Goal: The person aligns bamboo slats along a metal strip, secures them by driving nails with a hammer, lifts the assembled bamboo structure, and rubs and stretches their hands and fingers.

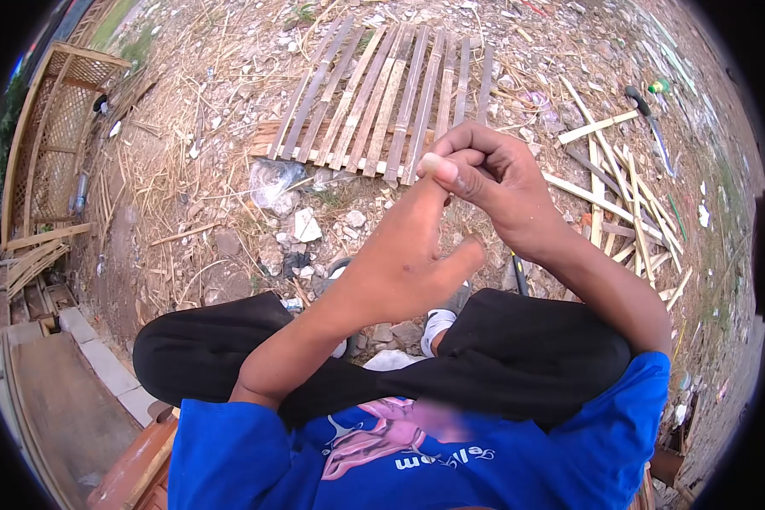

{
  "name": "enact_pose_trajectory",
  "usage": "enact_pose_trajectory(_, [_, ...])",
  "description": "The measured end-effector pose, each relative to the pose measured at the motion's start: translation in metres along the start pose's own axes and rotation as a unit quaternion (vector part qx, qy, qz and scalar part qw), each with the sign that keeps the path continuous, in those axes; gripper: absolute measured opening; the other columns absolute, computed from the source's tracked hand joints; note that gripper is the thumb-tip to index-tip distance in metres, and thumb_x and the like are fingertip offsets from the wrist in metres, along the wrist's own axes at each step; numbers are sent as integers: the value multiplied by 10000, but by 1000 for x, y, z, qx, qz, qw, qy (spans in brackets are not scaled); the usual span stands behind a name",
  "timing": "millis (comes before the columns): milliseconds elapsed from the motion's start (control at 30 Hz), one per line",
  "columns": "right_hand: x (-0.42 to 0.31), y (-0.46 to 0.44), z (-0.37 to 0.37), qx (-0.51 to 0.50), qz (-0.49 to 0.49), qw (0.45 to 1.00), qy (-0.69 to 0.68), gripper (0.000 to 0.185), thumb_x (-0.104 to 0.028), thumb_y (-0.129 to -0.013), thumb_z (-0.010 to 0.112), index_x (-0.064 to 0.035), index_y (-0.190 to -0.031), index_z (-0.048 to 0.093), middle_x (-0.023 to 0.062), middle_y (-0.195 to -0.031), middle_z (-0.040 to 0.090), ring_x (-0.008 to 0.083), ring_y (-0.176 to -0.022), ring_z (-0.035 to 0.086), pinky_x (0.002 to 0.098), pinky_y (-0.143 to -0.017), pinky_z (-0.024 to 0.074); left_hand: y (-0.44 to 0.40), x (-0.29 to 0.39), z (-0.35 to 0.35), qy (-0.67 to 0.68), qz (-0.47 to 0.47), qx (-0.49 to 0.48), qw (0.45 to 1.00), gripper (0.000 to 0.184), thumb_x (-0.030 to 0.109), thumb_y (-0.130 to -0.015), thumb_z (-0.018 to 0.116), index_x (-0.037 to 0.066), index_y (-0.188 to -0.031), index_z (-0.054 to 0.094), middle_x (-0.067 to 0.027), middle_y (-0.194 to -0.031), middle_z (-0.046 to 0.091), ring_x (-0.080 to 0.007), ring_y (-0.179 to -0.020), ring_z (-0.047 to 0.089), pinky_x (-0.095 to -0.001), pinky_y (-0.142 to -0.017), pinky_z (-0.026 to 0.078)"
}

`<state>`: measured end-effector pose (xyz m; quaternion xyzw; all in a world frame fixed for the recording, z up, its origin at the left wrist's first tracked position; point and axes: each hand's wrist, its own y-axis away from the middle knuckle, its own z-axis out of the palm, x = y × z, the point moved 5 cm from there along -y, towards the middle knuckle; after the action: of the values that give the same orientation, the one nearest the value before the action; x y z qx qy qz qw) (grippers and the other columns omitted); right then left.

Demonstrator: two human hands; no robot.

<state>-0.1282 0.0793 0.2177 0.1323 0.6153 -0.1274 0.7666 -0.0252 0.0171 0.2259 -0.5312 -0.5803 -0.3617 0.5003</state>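
My left hand (pixel 404 268) is held up edge-on above my lap, its thumb stretched out to the side and apart from the fingers. Those fingers point forward, and their tips are partly hidden by my right hand (pixel 497 183). The right hand's thumb and index finger are pinched together at the left fingertips, with the other fingers curled. Whatever lies in that pinch, if anything, is too small to make out. Beyond both hands, a row of narrow wooden slats (pixel 382 102) lies on the ground across a crosspiece.
Loose wooden strips (pixel 625 200) are piled at the right, with a hammer (pixel 637 100) and a handsaw-like blade (pixel 661 146) nearby. A black-handled tool (pixel 519 276) lies by my knee. Clear plastic (pixel 274 183) and stones litter the ground. A lattice wooden frame (pixel 55 144) stands left.
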Motion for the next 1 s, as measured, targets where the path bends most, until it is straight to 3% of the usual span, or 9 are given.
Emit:
enact_pose_trajectory(167, [15,-13,-28,15,63,997,-51,232,-252,-978,611,-26,-1015,648,34,-829,656,72,-708,574,227,-651,464,-15,-8,-4,-22,-24,-84,996,673,80,-887,607,-14,-1476,296,-152,-1302,540,-250,-1214,527,-405,-1053,391])
enact_pose_trajectory(200, [16,-16,-46,94,33,994,-51,230,-252,-977,612,-27,-1009,653,30,-815,652,73,-679,568,220,-620,455,-17,-12,-7,-40,-25,-124,991,663,89,-895,609,-10,-1476,305,-144,-1285,557,-244,-1195,540,-400,-1045,397])
enact_pose_trajectory(267, [20,-16,-80,250,-25,967,-47,228,-252,-975,613,-30,-997,661,22,-786,644,74,-619,556,206,-559,437,-26,-5,-21,-69,-44,-135,987,457,204,-1004,489,-8,-1406,442,-133,-1172,624,-214,-1122,577,-366,-998,420])
enact_pose_trajectory(400, [24,14,-118,282,49,956,-59,231,-267,-987,588,-57,-904,636,-43,-584,505,59,-428,411,188,-450,342,-40,-2,-69,-107,-54,-116,986,521,331,-1074,287,-28,-1180,650,-129,-937,699,-207,-990,644,-361,-936,459])
enact_pose_trajectory(467, [40,18,-128,280,62,951,-119,269,-293,-998,564,-64,-869,622,-45,-558,479,62,-396,370,196,-439,323,-37,-5,-82,-147,-65,-129,978,540,344,-1072,292,-35,-1120,673,-120,-885,710,-209,-930,663,-369,-914,472])
enact_pose_trajectory(667, [36,2,-81,201,156,967,30,221,-288,-976,583,-72,-947,615,-36,-681,567,43,-612,524,197,-565,418,-7,2,-92,-60,-83,-92,991,466,331,-1057,392,-25,-1107,688,-106,-869,715,-178,-889,671,-345,-905,489])
enact_pose_trajectory(733, [29,-8,-67,152,136,976,71,230,-295,-979,578,-69,-953,618,-30,-698,579,42,-633,540,202,-585,437,0,-6,-89,-10,-64,-77,995,377,211,-992,555,-22,-1288,563,-78,-856,707,-150,-866,662,-319,-892,484])
enact_pose_trajectory(900, [-37,-23,-5,21,97,986,131,340,-359,-983,567,-31,-1043,632,13,-742,598,81,-665,557,227,-620,451,5,17,-73,74,-5,-136,988,925,63,-848,725,11,-1544,118,-74,-863,704,-144,-876,668,-310,-898,475])
enact_pose_trajectory(1000, [-60,-11,20,21,108,991,80,377,-373,-998,535,-16,-1092,617,27,-773,601,85,-677,563,226,-617,453,13,34,-74,127,4,-167,978,1052,36,-816,740,18,-1547,-17,-90,-869,703,-155,-876,674,-314,-910,470])
